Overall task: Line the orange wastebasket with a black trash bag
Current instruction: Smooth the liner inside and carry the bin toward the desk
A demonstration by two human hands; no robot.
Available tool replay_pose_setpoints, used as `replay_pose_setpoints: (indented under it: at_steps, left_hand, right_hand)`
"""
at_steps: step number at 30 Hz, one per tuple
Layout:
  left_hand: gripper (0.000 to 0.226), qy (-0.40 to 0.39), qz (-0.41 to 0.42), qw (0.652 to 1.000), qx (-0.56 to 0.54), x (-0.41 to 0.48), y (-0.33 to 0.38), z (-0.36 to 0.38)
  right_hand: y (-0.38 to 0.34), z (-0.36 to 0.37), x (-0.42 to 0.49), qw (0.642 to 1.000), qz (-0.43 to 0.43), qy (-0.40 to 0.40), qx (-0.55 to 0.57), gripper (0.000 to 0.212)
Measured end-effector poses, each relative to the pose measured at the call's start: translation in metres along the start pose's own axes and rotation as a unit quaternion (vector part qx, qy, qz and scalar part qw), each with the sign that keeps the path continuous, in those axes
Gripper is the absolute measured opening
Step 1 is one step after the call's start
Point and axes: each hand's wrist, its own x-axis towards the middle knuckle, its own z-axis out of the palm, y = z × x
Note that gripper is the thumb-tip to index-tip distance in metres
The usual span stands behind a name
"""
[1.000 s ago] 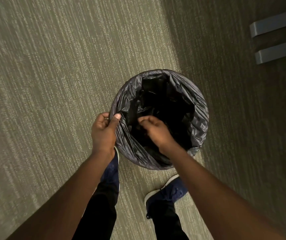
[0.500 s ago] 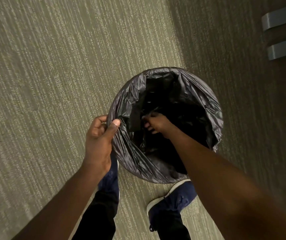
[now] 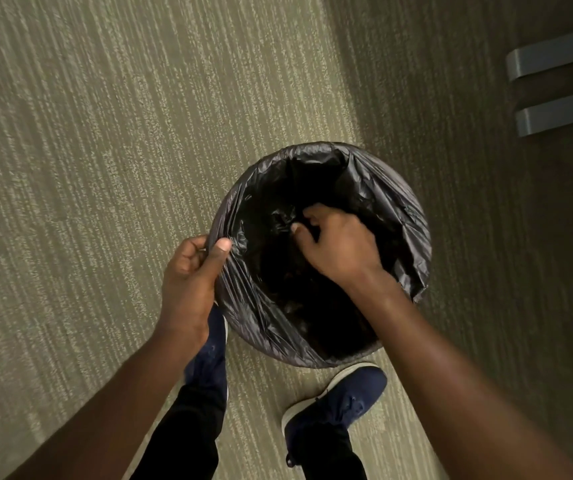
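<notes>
The bag (image 3: 387, 202) — black, glossy, crinkled — draped over the round bin's rim, hiding it; the left hand (image 3: 188, 282) pinched its edge, the right (image 3: 340, 247) was inside.

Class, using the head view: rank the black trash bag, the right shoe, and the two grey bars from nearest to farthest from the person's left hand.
From the left hand:
1. Black trash bag: its left rim is pinched in the hand.
2. Right shoe: on the carpet, below the basket.
3. Grey bars: top right corner, beyond the basket.
</notes>
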Motion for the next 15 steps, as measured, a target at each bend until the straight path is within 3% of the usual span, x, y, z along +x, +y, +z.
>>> replay_pose_setpoints:
  at_steps: [2, 4, 5, 7, 10, 12, 15]
  left_hand:
    - [0.026, 0.021, 0.009, 0.999, 0.045, -0.006, -0.003, -0.001]
    - [0.04, 0.047, 0.011, 0.995, 0.085, -0.013, -0.006, -0.003]
    - [0.047, 0.056, 0.005, 0.994, 0.097, -0.017, -0.007, -0.003]
    - [0.065, 0.072, -0.011, 0.991, 0.116, -0.027, -0.01, -0.002]
    - [0.075, 0.089, -0.041, 0.989, 0.115, -0.046, -0.018, 0.002]
    - [0.066, 0.077, -0.079, 0.988, 0.107, -0.057, -0.025, 0.004]
    - [0.039, 0.041, -0.143, 0.986, 0.077, -0.071, -0.037, 0.006]
  right_hand:
    - [-0.004, -0.034, -0.018, 0.972, -0.103, 0.209, 0.043, 0.039]
    - [0.004, -0.05, -0.026, 0.935, -0.134, 0.328, 0.019, 0.048]
    - [0.01, -0.053, -0.028, 0.942, -0.103, 0.318, -0.006, 0.057]
    - [0.025, -0.051, -0.028, 0.977, 0.003, 0.212, -0.036, 0.072]
    - [0.052, -0.049, -0.023, 0.989, 0.07, 0.127, 0.024, 0.081]
    - [0.069, -0.052, -0.017, 0.983, 0.103, 0.122, 0.095, 0.077]
    - [0.09, -0.054, -0.015, 0.971, 0.166, 0.064, 0.161, 0.054]
